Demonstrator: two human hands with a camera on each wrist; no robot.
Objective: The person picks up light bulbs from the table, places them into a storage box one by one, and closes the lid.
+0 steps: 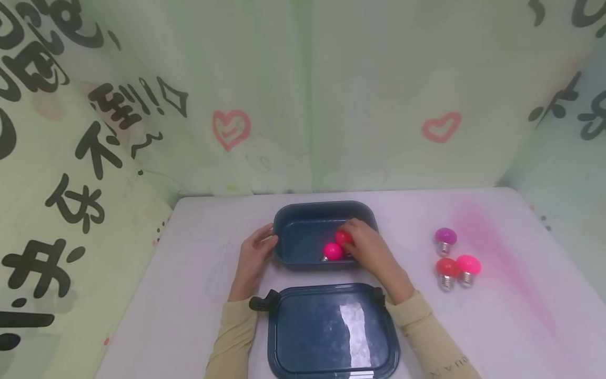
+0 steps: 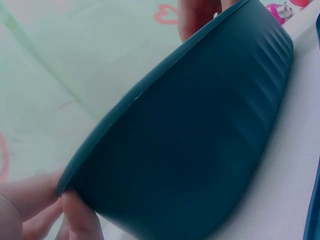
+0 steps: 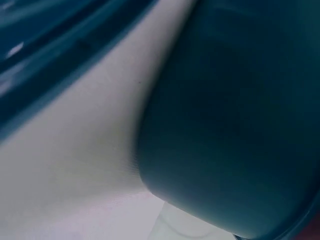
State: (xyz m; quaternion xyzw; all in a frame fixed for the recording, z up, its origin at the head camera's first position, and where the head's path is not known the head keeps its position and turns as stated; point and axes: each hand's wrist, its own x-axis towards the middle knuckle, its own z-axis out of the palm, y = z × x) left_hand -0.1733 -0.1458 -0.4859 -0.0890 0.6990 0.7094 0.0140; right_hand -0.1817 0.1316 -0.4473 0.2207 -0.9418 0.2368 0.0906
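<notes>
A dark blue rectangular container (image 1: 298, 238) stands near the back of the white table. My left hand (image 1: 254, 253) pinches its left rim; the left wrist view shows thumb and fingers (image 2: 77, 217) at the rim. Over the container's right half, my right hand (image 1: 370, 248) holds a red light bulb (image 1: 343, 237) low inside. Beside that bulb, a pink light bulb (image 1: 333, 251) lies on the container floor. The right wrist view shows only the container's outer wall (image 3: 225, 125) and part of the lid, with the right fingers hidden.
A dark blue lid (image 1: 312, 331) lies flat in front of the container, between my forearms. To the right, a purple bulb (image 1: 446, 236), a red bulb (image 1: 446, 267) and a pink bulb (image 1: 468, 265) rest on the table (image 1: 189, 295). Pale green curtains surround it.
</notes>
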